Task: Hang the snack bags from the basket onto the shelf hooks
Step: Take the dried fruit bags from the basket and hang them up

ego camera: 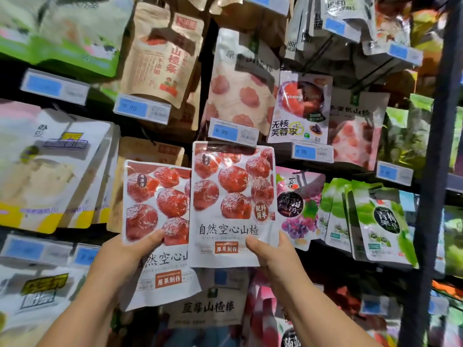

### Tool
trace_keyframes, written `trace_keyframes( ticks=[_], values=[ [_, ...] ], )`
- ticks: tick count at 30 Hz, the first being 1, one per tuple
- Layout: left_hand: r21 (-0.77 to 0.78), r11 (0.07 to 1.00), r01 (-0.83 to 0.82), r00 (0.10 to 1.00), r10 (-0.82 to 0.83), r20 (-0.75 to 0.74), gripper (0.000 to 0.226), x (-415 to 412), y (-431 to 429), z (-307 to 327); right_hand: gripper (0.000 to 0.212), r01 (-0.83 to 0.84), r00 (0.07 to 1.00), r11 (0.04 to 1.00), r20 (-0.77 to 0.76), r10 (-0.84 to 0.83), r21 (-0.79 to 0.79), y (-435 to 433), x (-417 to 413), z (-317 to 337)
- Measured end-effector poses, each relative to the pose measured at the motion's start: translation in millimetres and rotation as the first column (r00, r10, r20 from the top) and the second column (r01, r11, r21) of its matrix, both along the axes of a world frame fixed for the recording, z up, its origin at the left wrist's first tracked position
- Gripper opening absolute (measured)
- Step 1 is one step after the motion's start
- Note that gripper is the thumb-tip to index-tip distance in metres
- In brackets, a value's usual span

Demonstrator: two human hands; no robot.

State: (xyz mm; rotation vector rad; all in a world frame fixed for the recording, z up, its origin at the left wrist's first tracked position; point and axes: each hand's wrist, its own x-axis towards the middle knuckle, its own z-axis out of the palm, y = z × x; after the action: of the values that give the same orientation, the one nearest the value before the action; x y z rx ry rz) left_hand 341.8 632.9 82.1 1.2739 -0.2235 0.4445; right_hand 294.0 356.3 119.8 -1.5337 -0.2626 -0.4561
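**Two hawthorn bags held up at the shelf**

The left hand [130, 251] grips a glossy white plastic snack bag printed with red hawthorn fruits [152, 201] at its left edge. The thumb lies across the front and the fingers are hidden behind.

The right hand [273, 254] holds a second hawthorn bag [233, 196] of the same print near its lower right corner, thumb pressed on the front, fingers behind.

Both bags are upright, faces toward the camera, raised in front of the shelf. The second hawthorn bag sits higher and overlaps the right edge of the first. Its top edge lies just below a blue price label [231, 132]. Contact with a hook: cannot tell.

Hanging nearby:
- a brown kraft paper pouch [160, 53], upper left
- a purple grape jelly pouch [298, 204], just right of the second bag
- green jelly pouches [378, 221], farther right

A dark metal upright post [433, 171] stands at the right.
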Motion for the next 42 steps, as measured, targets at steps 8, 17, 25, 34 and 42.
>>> trace_keyframes(
  ticks=[8,17,25,34,42],
  values=[
    [0.021,1.0,-0.007,1.0,0.007,0.007,0.055,-6.0,16.7,-3.8,0.072,-0.024,1.0,0.999,0.006,0.023,0.038,16.1,11.3,4.2],
    [0.0,1.0,0.012,1.0,-0.012,-0.011,0.06,-12.4,32.2,-4.7,0.092,0.009,1.0,0.999,-0.008,-0.009,0.047,25.0,7.7,6.8],
    [-0.088,0.993,0.072,0.995,-0.078,-0.058,0.076,-8.8,39.0,-10.6,0.06,0.002,1.0,0.998,-0.024,-0.001,0.063,23.9,5.1,4.6],
    [-0.063,0.996,0.056,0.998,-0.057,-0.016,0.072,-9.8,35.7,-7.4,0.055,0.063,0.997,0.996,-0.048,-0.06,0.066,22.1,11.8,11.4],
    [0.036,0.996,-0.084,0.996,0.084,0.017,0.048,-23.1,43.2,0.4,0.021,0.126,0.989,0.992,-0.083,-0.125,0.003,17.2,27.6,15.7]
  ],
)
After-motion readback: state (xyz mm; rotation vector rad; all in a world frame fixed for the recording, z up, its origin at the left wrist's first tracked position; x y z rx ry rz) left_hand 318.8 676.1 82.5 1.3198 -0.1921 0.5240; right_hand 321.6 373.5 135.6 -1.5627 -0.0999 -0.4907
